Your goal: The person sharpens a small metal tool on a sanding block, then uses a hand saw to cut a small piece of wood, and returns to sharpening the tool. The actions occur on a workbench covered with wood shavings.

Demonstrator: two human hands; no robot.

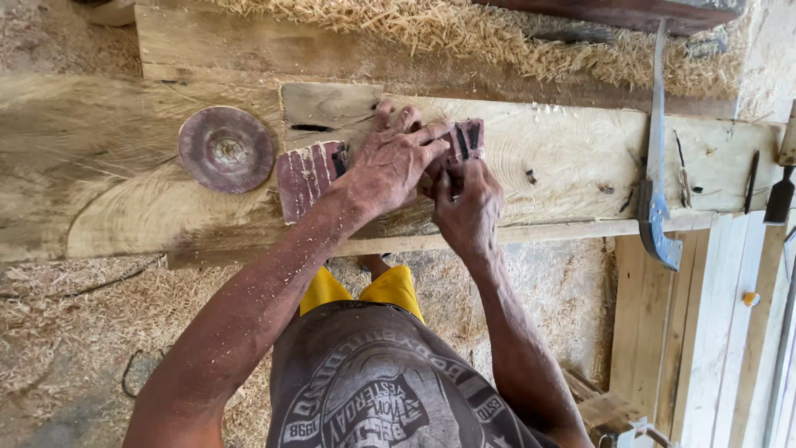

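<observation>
At the centre of the frame both hands meet on a strip of reddish sandpaper [308, 176] lying on the wooden desk [564, 158]. The strip's long axis runs left to right, from centre left to just right of centre. The left hand [390, 162] lies over its middle, fingers curled and pressing down. The right hand [466, 207], lower and just right, pinches the strip's right end. A round sanding disc [225, 149] lies to the left, apart. A curved metal blade [657, 166] rests at right.
</observation>
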